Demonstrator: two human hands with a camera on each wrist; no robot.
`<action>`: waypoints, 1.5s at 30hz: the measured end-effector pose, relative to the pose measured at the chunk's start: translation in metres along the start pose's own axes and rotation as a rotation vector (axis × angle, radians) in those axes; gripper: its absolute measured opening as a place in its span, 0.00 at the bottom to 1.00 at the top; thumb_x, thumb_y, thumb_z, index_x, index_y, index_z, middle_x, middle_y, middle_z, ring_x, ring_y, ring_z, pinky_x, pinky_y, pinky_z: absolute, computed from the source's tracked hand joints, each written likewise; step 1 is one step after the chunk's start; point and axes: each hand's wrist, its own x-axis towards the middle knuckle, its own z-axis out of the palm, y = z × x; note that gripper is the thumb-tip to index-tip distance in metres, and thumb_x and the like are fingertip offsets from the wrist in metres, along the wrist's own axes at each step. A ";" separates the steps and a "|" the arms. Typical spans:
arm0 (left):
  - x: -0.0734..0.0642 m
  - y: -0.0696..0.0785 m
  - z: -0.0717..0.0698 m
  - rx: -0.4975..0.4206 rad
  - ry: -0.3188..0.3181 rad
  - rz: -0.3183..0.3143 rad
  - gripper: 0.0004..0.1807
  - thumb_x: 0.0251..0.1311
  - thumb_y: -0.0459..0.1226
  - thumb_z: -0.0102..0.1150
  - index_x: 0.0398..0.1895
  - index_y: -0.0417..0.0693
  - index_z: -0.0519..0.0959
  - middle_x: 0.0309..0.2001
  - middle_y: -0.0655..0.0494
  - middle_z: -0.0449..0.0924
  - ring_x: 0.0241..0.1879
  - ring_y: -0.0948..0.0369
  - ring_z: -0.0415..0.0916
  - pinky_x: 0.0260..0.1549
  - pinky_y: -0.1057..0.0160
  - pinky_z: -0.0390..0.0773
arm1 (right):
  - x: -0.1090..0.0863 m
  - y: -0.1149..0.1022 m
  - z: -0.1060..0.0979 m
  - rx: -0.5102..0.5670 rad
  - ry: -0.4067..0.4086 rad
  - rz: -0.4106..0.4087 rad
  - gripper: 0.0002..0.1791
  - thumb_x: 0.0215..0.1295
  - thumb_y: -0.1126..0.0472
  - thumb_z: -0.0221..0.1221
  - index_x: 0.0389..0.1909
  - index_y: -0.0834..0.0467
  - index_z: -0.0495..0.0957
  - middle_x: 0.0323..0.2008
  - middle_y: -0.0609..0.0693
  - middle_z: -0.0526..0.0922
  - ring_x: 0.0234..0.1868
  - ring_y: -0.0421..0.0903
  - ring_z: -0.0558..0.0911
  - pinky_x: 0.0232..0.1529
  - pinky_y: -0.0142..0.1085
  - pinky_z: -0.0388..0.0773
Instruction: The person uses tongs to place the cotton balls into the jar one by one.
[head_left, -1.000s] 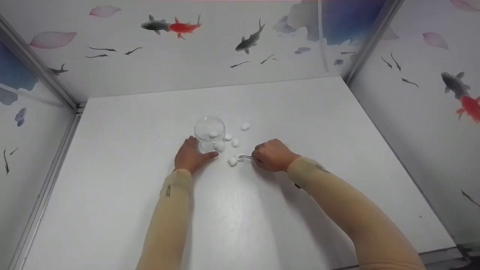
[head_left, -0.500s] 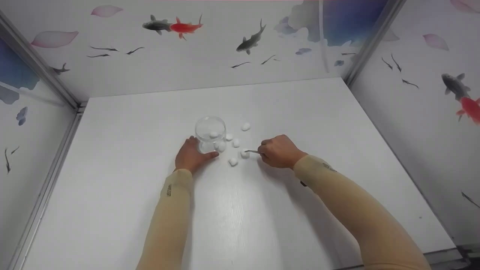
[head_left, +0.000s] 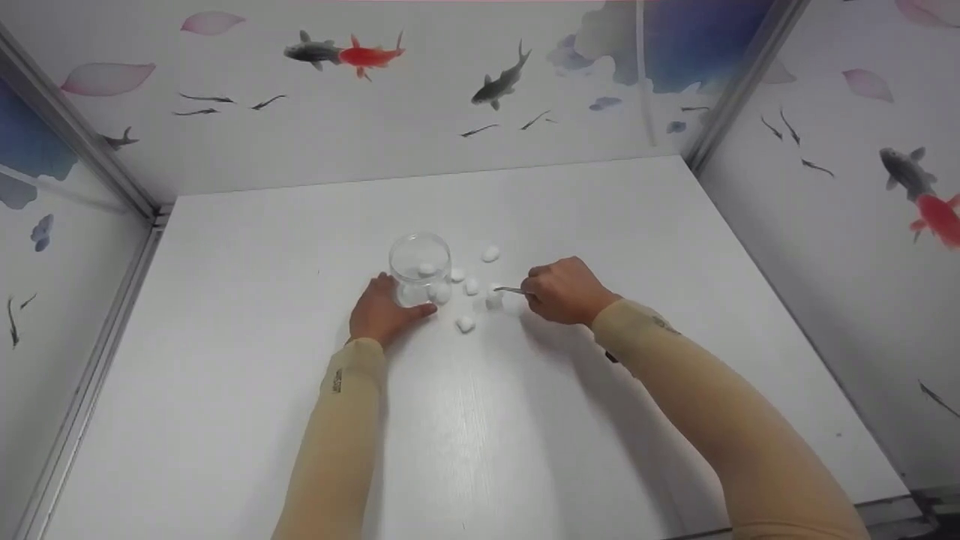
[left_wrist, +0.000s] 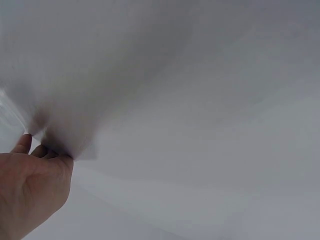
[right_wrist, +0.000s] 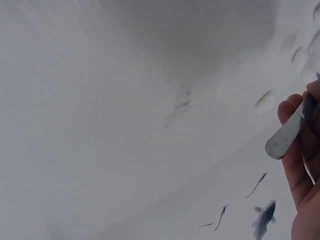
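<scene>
My right hand [head_left: 568,291] pinches metal tweezers [head_left: 513,290], whose flat rounded end shows in the right wrist view. At their tips, in the head view, hangs a white cotton ball [head_left: 494,300], close over the table. A clear round jar [head_left: 420,259] stands left of it with a few cotton balls inside. My left hand [head_left: 381,311] holds the jar low down, thumb across its front and fingers along its left side. In the left wrist view only the jar's edge shows beyond the left hand [left_wrist: 37,180]. The other ends of the fingers are hidden behind the jar.
Loose cotton balls lie right of the jar: one at the back [head_left: 490,253], two beside the jar, and one nearer the front [head_left: 466,324]. The white table [head_left: 262,375] is enclosed by panels printed with fish, at the back [head_left: 420,127] and both sides.
The right hand has moved back and slightly right with the tweezers. One cotton ball has come along at their tips, away from the front one it lay beside. The left hand and jar have stayed put.
</scene>
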 end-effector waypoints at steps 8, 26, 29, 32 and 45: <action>0.000 -0.001 0.000 0.007 0.000 -0.006 0.62 0.43 0.67 0.71 0.76 0.43 0.58 0.74 0.39 0.57 0.73 0.43 0.54 0.71 0.46 0.56 | 0.022 0.001 -0.017 -0.041 0.012 0.016 0.07 0.61 0.67 0.61 0.30 0.57 0.88 0.22 0.47 0.82 0.16 0.42 0.73 0.17 0.39 0.76; 0.000 0.000 0.002 0.030 0.012 0.000 0.61 0.45 0.66 0.71 0.76 0.43 0.59 0.73 0.39 0.60 0.72 0.44 0.57 0.71 0.47 0.58 | 0.085 -0.027 -0.041 -0.139 0.043 -0.016 0.08 0.65 0.64 0.59 0.35 0.58 0.88 0.27 0.50 0.85 0.19 0.44 0.78 0.20 0.38 0.80; 0.000 0.001 0.001 0.038 0.012 0.007 0.60 0.45 0.66 0.71 0.75 0.41 0.59 0.72 0.38 0.61 0.71 0.44 0.59 0.70 0.47 0.59 | 0.088 -0.029 -0.039 -0.150 0.026 -0.016 0.09 0.66 0.63 0.59 0.35 0.58 0.87 0.27 0.50 0.85 0.18 0.44 0.76 0.19 0.38 0.79; -0.001 0.003 0.001 0.034 0.020 0.012 0.59 0.46 0.65 0.72 0.75 0.41 0.60 0.71 0.39 0.63 0.70 0.44 0.61 0.69 0.47 0.61 | 0.091 -0.030 -0.039 -0.160 0.006 -0.014 0.09 0.67 0.63 0.58 0.36 0.58 0.88 0.27 0.50 0.85 0.19 0.44 0.77 0.20 0.38 0.79; -0.002 0.002 0.002 0.007 0.023 -0.008 0.58 0.45 0.64 0.73 0.76 0.46 0.61 0.73 0.41 0.61 0.72 0.46 0.57 0.71 0.49 0.57 | 0.092 -0.032 -0.034 -0.176 -0.011 -0.010 0.08 0.66 0.62 0.59 0.36 0.58 0.87 0.29 0.51 0.86 0.19 0.45 0.79 0.21 0.38 0.81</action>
